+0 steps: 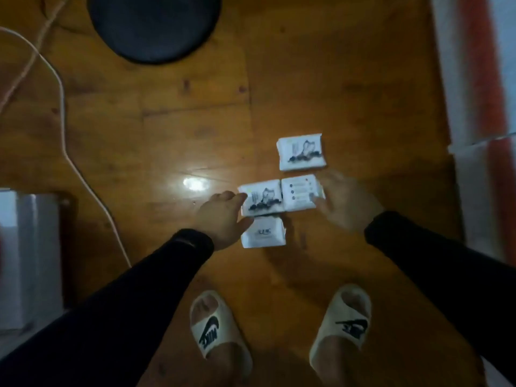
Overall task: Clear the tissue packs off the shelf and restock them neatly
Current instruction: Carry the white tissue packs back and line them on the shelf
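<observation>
Several white tissue packs lie on the wooden floor (195, 129). One pack with a dark drawing (301, 152) lies apart at the back. Two packs sit side by side: a drawn one (262, 201) on the left and a text-side one (299, 192) on the right. A fourth pack (264, 233) lies just below the left one. My left hand (222, 216) grips the left edge of the drawn pack, thumb on top. My right hand (346, 203) is blurred; its fingers touch the right edge of the text-side pack.
A round black stool base (153, 26) stands at the back left. A white cable (64, 129) runs across the floor on the left. A white box (28, 255) is at the left edge, a white and red unit (480, 79) along the right. My slippered feet (217, 331) are below.
</observation>
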`<state>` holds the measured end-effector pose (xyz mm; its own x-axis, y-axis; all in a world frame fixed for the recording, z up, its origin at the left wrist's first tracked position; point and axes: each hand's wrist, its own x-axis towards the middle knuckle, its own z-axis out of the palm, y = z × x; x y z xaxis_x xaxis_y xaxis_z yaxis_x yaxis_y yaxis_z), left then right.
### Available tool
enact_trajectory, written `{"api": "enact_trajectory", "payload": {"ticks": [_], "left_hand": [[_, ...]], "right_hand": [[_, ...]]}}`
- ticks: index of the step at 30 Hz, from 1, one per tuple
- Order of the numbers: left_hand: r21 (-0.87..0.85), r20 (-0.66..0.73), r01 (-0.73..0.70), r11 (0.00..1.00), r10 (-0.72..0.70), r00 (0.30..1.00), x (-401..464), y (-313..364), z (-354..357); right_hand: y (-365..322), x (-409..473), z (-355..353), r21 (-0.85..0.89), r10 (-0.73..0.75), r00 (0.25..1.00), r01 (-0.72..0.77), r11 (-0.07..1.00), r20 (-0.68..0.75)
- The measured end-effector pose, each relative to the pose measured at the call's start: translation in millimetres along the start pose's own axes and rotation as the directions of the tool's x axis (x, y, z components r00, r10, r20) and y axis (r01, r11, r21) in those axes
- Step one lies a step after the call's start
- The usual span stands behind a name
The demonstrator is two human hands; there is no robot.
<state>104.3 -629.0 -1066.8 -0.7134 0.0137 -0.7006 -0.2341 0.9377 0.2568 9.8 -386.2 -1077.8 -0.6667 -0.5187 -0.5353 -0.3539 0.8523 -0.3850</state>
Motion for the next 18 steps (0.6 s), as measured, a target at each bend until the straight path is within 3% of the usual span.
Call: {"api": "enact_trajectory", "payload": {"ticks": [6, 10, 15, 18], "left_hand": [[-0.06, -0.06, 0.021, 0.998, -0.025, 0.998, 108, -9, 61], [-0.212, 0.025, 0.024, 0.977, -0.019, 0.999, 126, -10, 62], [-0.256, -0.021, -0.041, 0.966, 0.037, 0.999, 108, 2, 47], [-0.165, -0.077, -0.073, 0.984, 0.061, 0.995, 91, 12, 26]], "right_hand": [[53, 73, 85, -0.139, -0.074, 0.997, 0.075, 0.988, 0.006], [60, 66, 91, -0.199, -0.106, 0.992, 0.091, 0.976, -0.067], [47, 51, 90, -0.079, -0.081, 0.996, 0.083, 0.993, 0.036], [34, 38, 72, -0.017, -0.045, 0.997, 0.044, 0.999, -0.062]]}}
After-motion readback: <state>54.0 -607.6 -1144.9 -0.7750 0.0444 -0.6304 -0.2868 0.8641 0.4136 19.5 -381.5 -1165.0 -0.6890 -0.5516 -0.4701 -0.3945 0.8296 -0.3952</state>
